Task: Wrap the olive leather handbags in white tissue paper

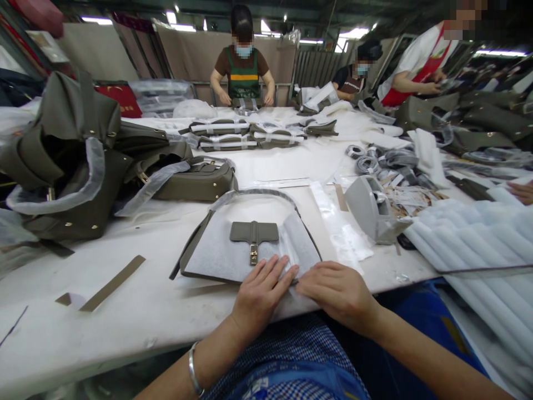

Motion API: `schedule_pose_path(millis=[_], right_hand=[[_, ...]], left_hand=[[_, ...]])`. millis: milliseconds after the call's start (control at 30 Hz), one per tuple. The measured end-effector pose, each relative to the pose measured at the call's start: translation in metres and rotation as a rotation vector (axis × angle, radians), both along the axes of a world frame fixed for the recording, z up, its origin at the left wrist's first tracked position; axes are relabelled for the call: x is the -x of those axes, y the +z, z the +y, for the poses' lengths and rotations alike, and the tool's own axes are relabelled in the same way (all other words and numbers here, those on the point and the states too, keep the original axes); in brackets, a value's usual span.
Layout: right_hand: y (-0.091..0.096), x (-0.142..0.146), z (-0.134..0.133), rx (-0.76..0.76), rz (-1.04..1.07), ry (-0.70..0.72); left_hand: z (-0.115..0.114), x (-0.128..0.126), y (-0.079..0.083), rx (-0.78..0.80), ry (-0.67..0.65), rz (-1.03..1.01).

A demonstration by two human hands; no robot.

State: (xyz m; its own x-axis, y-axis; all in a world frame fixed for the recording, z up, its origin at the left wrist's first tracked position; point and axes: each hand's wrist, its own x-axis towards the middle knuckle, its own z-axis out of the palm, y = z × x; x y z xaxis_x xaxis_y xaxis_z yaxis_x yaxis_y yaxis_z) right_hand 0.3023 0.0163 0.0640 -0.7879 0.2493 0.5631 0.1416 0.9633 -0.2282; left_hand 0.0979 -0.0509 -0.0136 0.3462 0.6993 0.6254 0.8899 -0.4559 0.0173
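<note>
A handbag [208, 255] lies flat on the table in front of me, its front covered by a pale, translucent protective sheet. The olive-grey tab with a gold clasp [254, 253] shows at its centre, and the wrapped strap [262, 192] arches away from me. My left hand [266, 289] rests on the bag's lower edge, fingers stretched out over the sheet and a strip of clear film [288, 241]. At the lower right corner, my right hand [339, 291] has its fingers bent and pressed together; what lies between them is hidden.
Olive-grey bags [189, 180] are piled at left. A tape dispenser [368, 208] stands right of my bag, near rolled straps [368, 164] and white foam sheets [478, 239]. Cut strips [112, 283] lie front left. Co-workers [244, 72] work across the table.
</note>
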Motion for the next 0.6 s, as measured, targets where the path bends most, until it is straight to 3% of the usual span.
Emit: schedule_pose_path(millis=[67, 133, 233, 400, 467, 600], right_hand=[[0.005, -0.009, -0.003, 0.098, 0.005, 0.064], [0.008, -0.014, -0.001, 0.151, 0.041, -0.005], [0.007, -0.011, 0.011, 0.075, 0.008, -0.143], [-0.001, 0.005, 0.033, 0.032, -0.217, -0.155], [0.002, 0.006, 0.039, 0.029, -0.209, -0.238], [0.017, -0.003, 0.040, -0.053, 0.004, -0.482]], left_hand=[[-0.001, 0.001, 0.002, 0.010, 0.008, 0.016], [-0.001, 0.001, 0.003, 0.014, 0.015, 0.036], [-0.001, 0.001, 0.004, -0.003, 0.020, 0.068], [-0.001, 0.000, 0.006, -0.011, 0.047, 0.094], [-0.001, -0.001, 0.004, -0.029, 0.064, 0.090], [0.000, -0.001, 0.001, -0.064, 0.075, 0.074]])
